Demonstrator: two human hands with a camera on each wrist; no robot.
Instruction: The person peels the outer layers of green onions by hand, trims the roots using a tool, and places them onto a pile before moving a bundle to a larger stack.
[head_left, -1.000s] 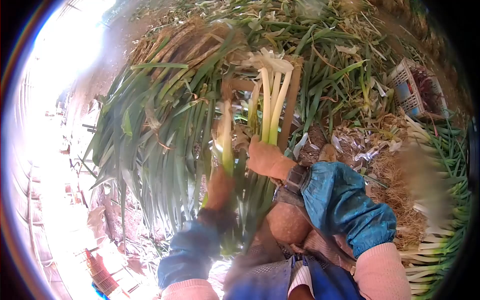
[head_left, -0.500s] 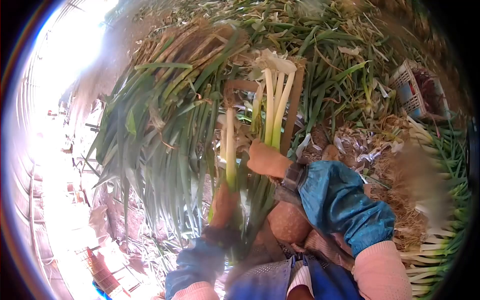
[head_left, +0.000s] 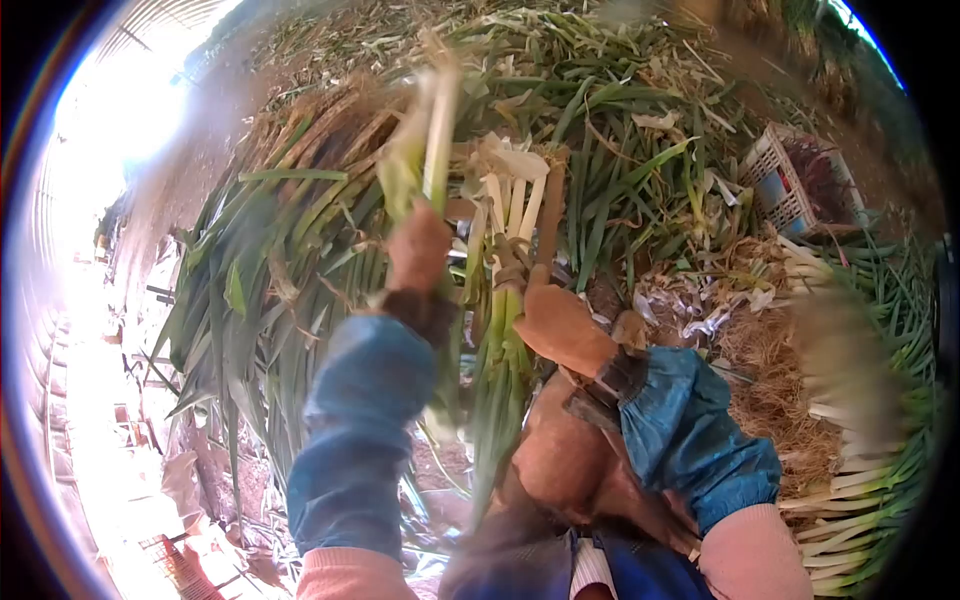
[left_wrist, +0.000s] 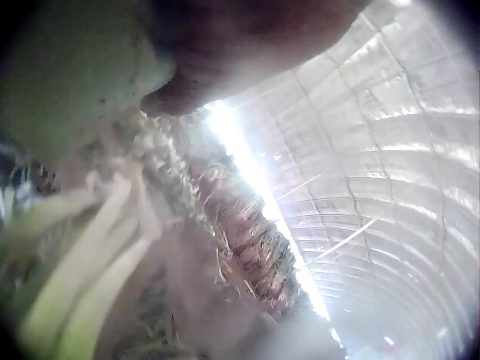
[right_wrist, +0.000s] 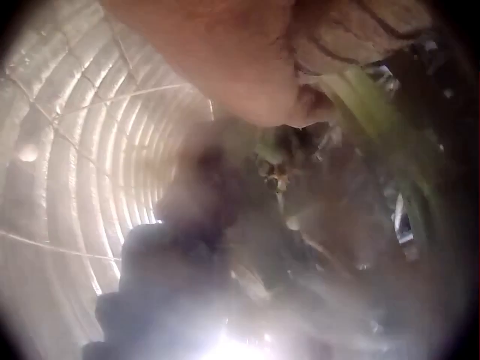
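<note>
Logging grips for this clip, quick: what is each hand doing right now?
Left hand: grips a single leek, raised.
Right hand: grips a bunch of leeks.

The ground [head_left: 640, 290] was covered with green onion stalks [head_left: 620, 150] and dry husks [head_left: 770, 390]; a white plastic crate [head_left: 790, 185] stood at its right edge.
</note>
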